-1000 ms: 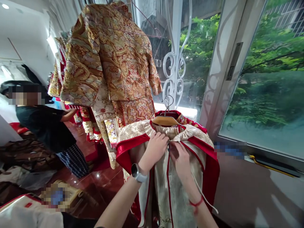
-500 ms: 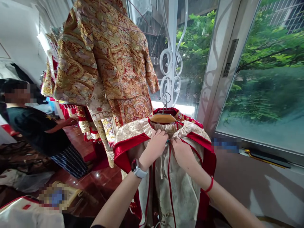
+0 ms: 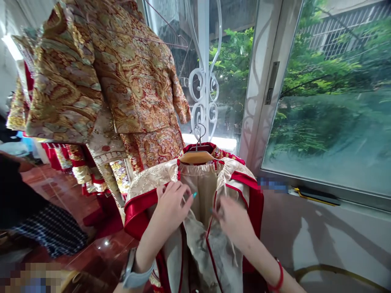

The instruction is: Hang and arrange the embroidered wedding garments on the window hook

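Note:
A cream satin jacket (image 3: 200,191) with red trim hangs on a wooden hanger (image 3: 195,157), its front parted and the pale lining showing. White drawstring cords (image 3: 234,248) dangle from its gathered neckline. My left hand (image 3: 174,203), wearing a watch (image 3: 137,272), is curled at the left front edge, with the thumb standing out. At the right front edge is my right hand (image 3: 235,221), with a red bracelet (image 3: 279,274) on its wrist. Motion blurs its fingers, so their grip is unclear.
Gold brocade garments (image 3: 137,89) hang close on the left. Behind the jacket stands a white scrolled metal frame (image 3: 203,85). A window (image 3: 324,134) with a sill is on the right. A person in checked trousers (image 3: 51,228) is at the left edge.
My hands have moved from together at the neckline to apart and lower, and the jacket's front has parted. The view has shifted right, leaving the person partly out of frame.

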Action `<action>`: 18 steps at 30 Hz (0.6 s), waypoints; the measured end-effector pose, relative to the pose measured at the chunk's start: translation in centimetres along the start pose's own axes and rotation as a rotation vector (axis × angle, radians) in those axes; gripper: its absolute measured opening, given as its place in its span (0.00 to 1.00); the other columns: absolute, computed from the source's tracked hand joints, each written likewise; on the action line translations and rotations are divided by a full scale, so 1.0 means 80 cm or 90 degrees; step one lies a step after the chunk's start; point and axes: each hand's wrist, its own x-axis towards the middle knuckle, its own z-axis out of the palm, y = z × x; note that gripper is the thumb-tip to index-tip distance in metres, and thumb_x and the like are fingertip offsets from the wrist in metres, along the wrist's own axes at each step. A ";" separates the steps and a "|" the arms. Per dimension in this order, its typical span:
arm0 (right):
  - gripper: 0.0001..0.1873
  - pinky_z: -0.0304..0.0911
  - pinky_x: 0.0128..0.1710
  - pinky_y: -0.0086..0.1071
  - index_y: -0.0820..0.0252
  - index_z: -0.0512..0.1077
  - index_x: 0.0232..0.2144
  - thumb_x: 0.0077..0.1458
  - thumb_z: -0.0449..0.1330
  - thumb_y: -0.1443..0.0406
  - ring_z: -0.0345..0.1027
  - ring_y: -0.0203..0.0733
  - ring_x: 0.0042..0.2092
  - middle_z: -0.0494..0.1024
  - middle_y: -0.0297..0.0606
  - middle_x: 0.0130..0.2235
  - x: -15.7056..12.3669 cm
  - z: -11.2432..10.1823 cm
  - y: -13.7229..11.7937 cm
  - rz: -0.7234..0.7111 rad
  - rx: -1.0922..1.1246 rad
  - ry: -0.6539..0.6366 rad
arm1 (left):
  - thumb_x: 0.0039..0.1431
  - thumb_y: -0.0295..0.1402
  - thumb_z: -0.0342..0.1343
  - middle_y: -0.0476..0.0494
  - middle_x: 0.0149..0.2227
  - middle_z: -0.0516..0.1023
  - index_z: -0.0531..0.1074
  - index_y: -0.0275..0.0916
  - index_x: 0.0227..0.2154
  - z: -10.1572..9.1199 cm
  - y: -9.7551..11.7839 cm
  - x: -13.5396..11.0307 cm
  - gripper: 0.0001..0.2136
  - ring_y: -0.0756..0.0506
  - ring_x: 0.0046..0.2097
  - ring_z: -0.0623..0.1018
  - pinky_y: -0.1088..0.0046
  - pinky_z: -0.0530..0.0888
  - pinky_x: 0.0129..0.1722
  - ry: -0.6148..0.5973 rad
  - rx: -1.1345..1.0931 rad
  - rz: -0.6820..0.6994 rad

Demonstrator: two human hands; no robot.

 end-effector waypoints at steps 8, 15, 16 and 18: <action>0.28 0.49 0.55 0.68 0.60 0.66 0.58 0.54 0.51 0.68 0.54 0.69 0.62 0.63 0.56 0.61 0.119 -0.009 0.059 0.280 0.098 0.377 | 0.59 0.31 0.50 0.26 0.62 0.59 0.57 0.36 0.62 0.044 0.001 0.048 0.27 0.25 0.64 0.56 0.37 0.57 0.56 0.329 0.118 -0.303; 0.19 0.69 0.45 0.41 0.60 0.78 0.43 0.49 0.55 0.70 0.74 0.52 0.44 0.82 0.44 0.40 0.154 -0.084 0.175 0.205 0.407 -0.114 | 0.61 0.23 0.40 0.31 0.46 0.77 0.70 0.37 0.52 -0.007 -0.043 0.058 0.21 0.34 0.48 0.75 0.55 0.70 0.45 0.171 0.216 -0.274; 0.18 0.70 0.42 0.39 0.61 0.78 0.42 0.48 0.57 0.69 0.75 0.50 0.41 0.83 0.42 0.38 0.157 -0.089 0.188 0.206 0.493 -0.191 | 0.61 0.22 0.40 0.32 0.44 0.78 0.71 0.37 0.50 -0.016 -0.048 0.063 0.20 0.35 0.46 0.76 0.59 0.71 0.42 0.146 0.222 -0.262; 0.19 0.72 0.39 0.37 0.62 0.77 0.42 0.45 0.60 0.68 0.76 0.48 0.39 0.83 0.41 0.37 0.156 -0.086 0.202 0.225 0.625 -0.299 | 0.59 0.22 0.41 0.34 0.42 0.79 0.74 0.37 0.46 -0.032 -0.057 0.075 0.19 0.37 0.44 0.78 0.64 0.70 0.39 0.105 0.235 -0.239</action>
